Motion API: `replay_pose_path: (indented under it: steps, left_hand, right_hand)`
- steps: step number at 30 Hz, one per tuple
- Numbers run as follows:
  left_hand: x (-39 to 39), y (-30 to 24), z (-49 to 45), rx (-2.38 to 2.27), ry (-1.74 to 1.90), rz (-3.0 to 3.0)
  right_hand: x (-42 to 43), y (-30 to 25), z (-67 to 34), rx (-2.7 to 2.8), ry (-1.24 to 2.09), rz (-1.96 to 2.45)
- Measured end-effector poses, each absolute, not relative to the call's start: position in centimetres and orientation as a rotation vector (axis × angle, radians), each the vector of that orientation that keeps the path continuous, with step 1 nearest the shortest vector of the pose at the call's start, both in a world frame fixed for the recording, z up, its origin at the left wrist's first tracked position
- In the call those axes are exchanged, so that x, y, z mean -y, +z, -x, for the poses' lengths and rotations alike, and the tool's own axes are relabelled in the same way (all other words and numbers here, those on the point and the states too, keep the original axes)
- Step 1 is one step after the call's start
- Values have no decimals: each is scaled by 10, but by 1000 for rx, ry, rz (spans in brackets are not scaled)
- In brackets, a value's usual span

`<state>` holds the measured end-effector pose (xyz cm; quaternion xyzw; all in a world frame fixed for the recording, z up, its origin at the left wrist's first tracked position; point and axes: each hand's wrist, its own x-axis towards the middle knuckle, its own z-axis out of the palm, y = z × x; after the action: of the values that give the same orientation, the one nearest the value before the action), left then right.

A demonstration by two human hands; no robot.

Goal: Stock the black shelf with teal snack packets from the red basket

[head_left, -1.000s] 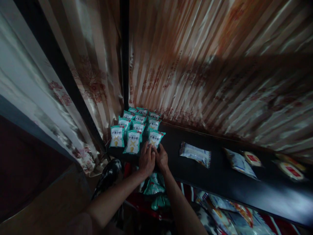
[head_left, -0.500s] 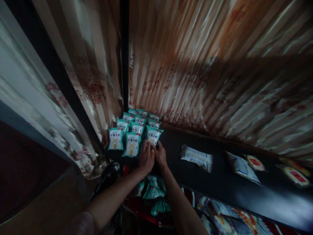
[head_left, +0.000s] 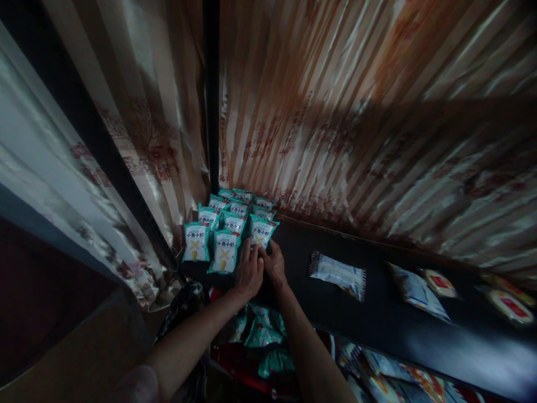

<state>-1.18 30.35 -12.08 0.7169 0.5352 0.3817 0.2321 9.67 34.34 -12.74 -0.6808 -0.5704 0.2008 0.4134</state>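
Observation:
A teal and white snack bag (head_left: 262,228) stands at the front of the right-hand row on the black shelf (head_left: 293,240). My left hand (head_left: 250,271) has its fingers against the lower front of this bag. From the right, my right hand (head_left: 273,264) grips its lower edge, the thumb close to the left fingers. Both hands are closed about the bag's bottom, which they partly hide. Left of them, matching bags stand in rows, with one front bag (head_left: 225,252) beside my left hand and another front bag (head_left: 196,242) at the shelf's left end.
A white and blue packet (head_left: 338,274) lies flat to the right, with another packet (head_left: 419,292) and round red-labelled packs (head_left: 439,282) farther along. Below the shelf, more teal bags (head_left: 263,334) sit in a red container, near assorted packets (head_left: 390,364). Curtains (head_left: 314,140) and a dark post (head_left: 212,112) stand behind.
The view has shifted slightly. Both hands stay at the same snack bag, with hardly any movement against it.

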Motion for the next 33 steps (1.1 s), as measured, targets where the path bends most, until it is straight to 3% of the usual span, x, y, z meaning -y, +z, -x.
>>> replay_pose_path:
  steps: [5, 25, 33]
  left_hand:
    - [-304, -123, 12, -1426, 1075, -1965]
    - [-305, -130, 9, -1316, 1089, -1923]
    - [-297, -136, 11, -1310, 1080, -1982]
  right_hand:
    - [-347, -136, -100, 1410, 380, 1719]
    - [-345, -130, -98, 1334, 613, 1697]
    - [-332, -142, -100, 1295, 542, 1647]
